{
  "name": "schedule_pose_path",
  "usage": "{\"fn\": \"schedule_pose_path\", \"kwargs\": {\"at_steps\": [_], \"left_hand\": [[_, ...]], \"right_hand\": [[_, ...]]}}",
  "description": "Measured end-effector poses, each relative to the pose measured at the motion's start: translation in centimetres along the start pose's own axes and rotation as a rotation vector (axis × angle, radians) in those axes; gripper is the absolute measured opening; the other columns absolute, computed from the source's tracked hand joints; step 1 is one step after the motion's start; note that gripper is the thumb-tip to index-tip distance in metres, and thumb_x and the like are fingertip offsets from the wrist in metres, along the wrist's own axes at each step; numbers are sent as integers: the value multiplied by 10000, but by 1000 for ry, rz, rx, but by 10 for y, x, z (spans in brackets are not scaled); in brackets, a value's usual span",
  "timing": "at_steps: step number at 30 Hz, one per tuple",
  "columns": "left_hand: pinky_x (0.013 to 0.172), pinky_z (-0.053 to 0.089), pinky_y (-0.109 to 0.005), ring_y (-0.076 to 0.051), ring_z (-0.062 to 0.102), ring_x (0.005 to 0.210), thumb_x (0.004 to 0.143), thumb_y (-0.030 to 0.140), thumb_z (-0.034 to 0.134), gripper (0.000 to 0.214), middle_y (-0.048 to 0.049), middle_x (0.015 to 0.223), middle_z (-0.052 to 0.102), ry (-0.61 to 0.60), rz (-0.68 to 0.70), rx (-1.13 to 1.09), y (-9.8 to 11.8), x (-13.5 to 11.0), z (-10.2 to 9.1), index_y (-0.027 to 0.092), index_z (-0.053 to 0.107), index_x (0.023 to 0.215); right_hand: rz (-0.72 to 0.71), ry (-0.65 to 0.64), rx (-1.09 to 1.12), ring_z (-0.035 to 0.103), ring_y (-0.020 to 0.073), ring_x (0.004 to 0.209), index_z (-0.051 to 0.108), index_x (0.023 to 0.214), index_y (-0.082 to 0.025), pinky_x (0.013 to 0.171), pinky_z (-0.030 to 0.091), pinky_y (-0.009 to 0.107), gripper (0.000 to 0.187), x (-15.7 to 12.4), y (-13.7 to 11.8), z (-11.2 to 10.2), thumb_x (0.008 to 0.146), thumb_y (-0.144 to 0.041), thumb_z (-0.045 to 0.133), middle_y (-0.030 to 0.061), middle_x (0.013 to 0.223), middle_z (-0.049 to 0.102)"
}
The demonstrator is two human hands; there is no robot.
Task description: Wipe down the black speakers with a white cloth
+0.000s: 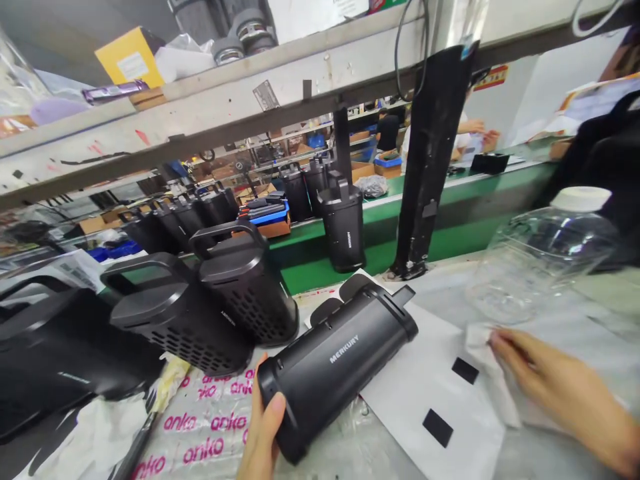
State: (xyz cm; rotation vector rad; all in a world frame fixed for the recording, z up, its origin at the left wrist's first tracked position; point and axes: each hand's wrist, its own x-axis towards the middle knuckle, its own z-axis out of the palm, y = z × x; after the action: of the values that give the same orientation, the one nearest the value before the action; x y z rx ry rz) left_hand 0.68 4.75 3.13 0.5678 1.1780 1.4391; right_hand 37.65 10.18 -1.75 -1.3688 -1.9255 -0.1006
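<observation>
left hand (pixel 263 427) wraps the black speaker (pixel 340 363) end, right hand (pixel 555 387) w/ tips on the white cloth (pixel 481 350), grip unclear, so imo pin it firm so it won't roll.

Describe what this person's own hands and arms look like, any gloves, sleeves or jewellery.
Both are bare. The left hand wears no glove and no ring shows; the lower edge cuts it off at the wrist. The right hand is ungloved too, with no ring or watch in sight, and its forearm is uncovered up to the frame's edge: no sleeve shows.
</observation>
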Motion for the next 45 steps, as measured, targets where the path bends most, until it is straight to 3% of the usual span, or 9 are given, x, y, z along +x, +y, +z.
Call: {"fn": "schedule_pose_path", "kwargs": {"at_steps": [7, 11, 14, 17, 20, 27, 31, 38, 45], "left_hand": [[1221, 137, -345, -276, 258, 1419, 660, 786, 724, 1134, -78, 1512, 318, -46, 263, 311, -13, -7, -10, 203, 210, 1485], [1158, 270, -289, -282, 304, 1397, 680, 771, 714, 1097, -92, 1500, 338, 2, 351, 374, -15, -9, -7, 163, 250, 1466], [1188, 221, -365, -314, 315, 1388, 637, 775, 750, 1103, -132, 1481, 364, 4, 412, 357, -15, -5, -7, 140, 296, 1416], [1195, 159, -501, -352, 310, 1381, 674, 782, 718, 1090, -165, 1474, 358, -24, 408, 372, -16, 0, -10, 129, 282, 1431], [1164, 272, -443, -354, 336, 1363, 712, 776, 662, 1073, -159, 1445, 388, -25, 387, 464, -16, 2, -12, 128, 259, 1467], [1213, 128, -304, -185, 188, 1448, 701, 284, 646, 1032, 26, 1555, 163, -251, 735, 1055, -18, 2, -11, 383, 33, 1525], [1210, 52, -261, -125, 132, 1460, 679, 316, 734, 1240, 33, 1586, 59, -305, 378, 840, -25, 0, -6, 375, -187, 1508], [1195, 245, -465, -263, 266, 1424, 783, 477, 649, 1031, -100, 1549, 208, -159, 611, 942, -54, 6, -11, 279, -31, 1532], [1167, 234, -528, -284, 451, 1275, 712, 290, 643, 992, -88, 1394, 407, -216, 596, 779, -42, 5, -3, 332, 35, 1495]], "right_hand": [[-292, -19, 24, 368, 270, 1398, 363, 1540, -254, 1145, 379, 483, 589, 84, -115, 26, 962, -358, 402, 53, 1470, 418], [-557, 124, -76, 315, 245, 1426, 520, 1390, -23, 1223, 224, 415, 493, 66, -161, 43, 945, -197, 398, 90, 1495, 369], [-779, 115, -40, 307, 221, 1432, 621, 1319, -141, 1171, 341, 330, 466, 46, -188, 48, 909, -281, 450, 14, 1509, 355], [-689, 57, -186, 336, 193, 1414, 475, 1448, -352, 1012, 455, 402, 502, 48, -174, 48, 987, -517, 366, -22, 1551, 272], [-320, 82, -153, 380, 376, 1360, 492, 1451, -257, 974, 351, 643, 527, 70, -122, 39, 995, -476, 344, 67, 1518, 315], [296, 219, 244, 585, 186, 600, 602, 747, -99, 536, 455, 281, 626, 91, -68, -11, 1009, -564, 274, 111, 727, 640], [-278, 210, -119, 515, 307, 1235, 613, 1242, -103, 976, 415, 455, 397, 76, -97, 11, 1030, -326, 362, 68, 1313, 571], [-618, 223, -4, 520, 212, 1251, 698, 1175, -125, 1041, 442, 354, 353, 50, -199, 50, 986, -219, 415, 32, 1326, 560], [-459, 236, -159, 544, 214, 1228, 648, 1207, -15, 1106, 367, 369, 363, 73, -126, 19, 1009, -163, 382, 93, 1312, 564]]}}
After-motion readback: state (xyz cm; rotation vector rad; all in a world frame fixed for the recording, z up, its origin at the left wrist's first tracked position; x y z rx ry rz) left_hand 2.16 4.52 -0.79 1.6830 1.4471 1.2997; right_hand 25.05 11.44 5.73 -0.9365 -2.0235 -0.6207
